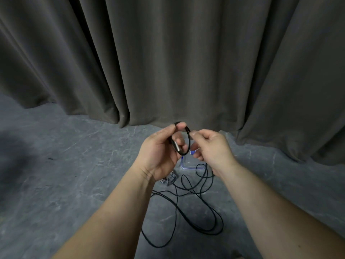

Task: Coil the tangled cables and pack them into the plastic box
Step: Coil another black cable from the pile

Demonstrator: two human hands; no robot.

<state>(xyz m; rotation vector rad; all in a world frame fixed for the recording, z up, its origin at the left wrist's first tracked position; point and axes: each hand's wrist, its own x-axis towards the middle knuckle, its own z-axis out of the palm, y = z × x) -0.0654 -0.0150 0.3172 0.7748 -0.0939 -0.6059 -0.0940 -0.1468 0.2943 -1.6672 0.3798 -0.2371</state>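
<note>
Both hands [183, 146] pinch black cable [189, 138] looped upright, silver plug [178, 148] angled down-right.

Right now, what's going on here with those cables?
A person is coiling a black cable. The left hand pinches the first small loop near its metal plug, and the right hand pinches the strand beside it. Most of the cable is loose on the floor. A grey cable lies by the plastic box below the hands.
</note>
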